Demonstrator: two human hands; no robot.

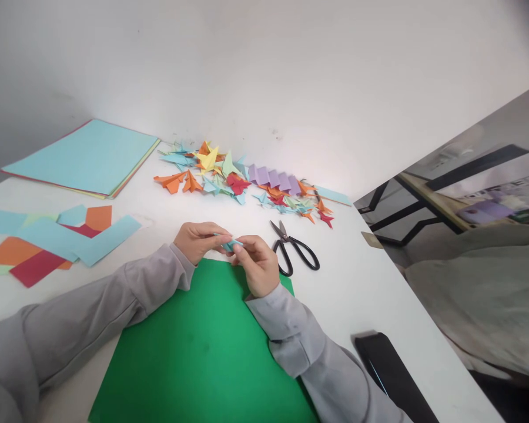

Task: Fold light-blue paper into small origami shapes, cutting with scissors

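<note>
A small folded piece of light blue paper (pixel 230 244) is held up between my two hands, over the far edge of a green sheet (pixel 194 341). My left hand (pixel 199 241) pinches its left side between thumb and fingers. On the other side, my right hand (pixel 259 264) grips it with thumb and fingertips. The fingers cover much of the folded paper, so its full shape is hidden. Just right of my right hand lie black-handled scissors (pixel 293 247), blades slightly apart and pointing away from me.
Colourful folded paper figures (pixel 209 160) are heaped along the wall, with a purple pleated paper strip (pixel 273 178) among them. Loose paper pieces (pixel 48 235) lie at left, below a stack of large sheets (pixel 88 155). A black phone-like object (pixel 392 376) rests near the table's right edge.
</note>
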